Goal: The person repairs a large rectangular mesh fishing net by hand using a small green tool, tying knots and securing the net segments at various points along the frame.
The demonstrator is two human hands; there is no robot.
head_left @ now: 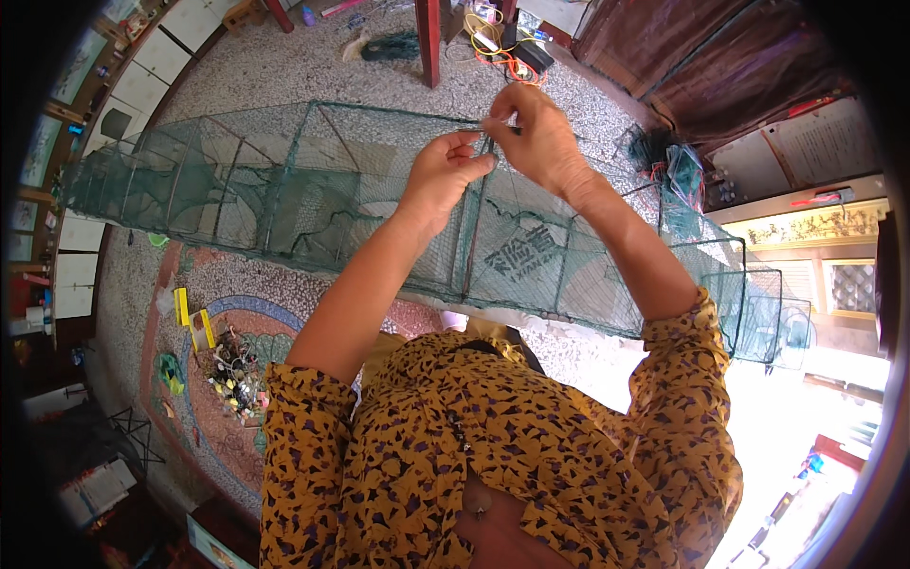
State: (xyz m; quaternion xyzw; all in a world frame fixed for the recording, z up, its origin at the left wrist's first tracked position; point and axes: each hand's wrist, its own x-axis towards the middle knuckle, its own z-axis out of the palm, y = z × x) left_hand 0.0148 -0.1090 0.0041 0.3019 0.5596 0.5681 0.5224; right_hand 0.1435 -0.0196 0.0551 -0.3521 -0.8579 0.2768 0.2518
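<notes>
A long green mesh net trap with wire frames point(341, 209) stretches across my view under my hands. My left hand point(445, 185) has its fingers curled and thumb at an upright frame bar point(469, 237) near the net's upper edge. My right hand point(536, 142) is pinched just above it at the same spot, the fingertips bent down; what exactly lies between them is too small to make out. A dark printed patch point(519, 248) lies under the mesh below my right hand.
Red posts point(427, 47) stand beyond the net. A tangle of cords and power strips point(512, 47) and dark netting point(389, 45) lie on the speckled floor point(322, 66). Yellow items point(182, 308) and a pile of small pieces point(237, 370) are at lower left. Cabinets point(147, 71) line the left.
</notes>
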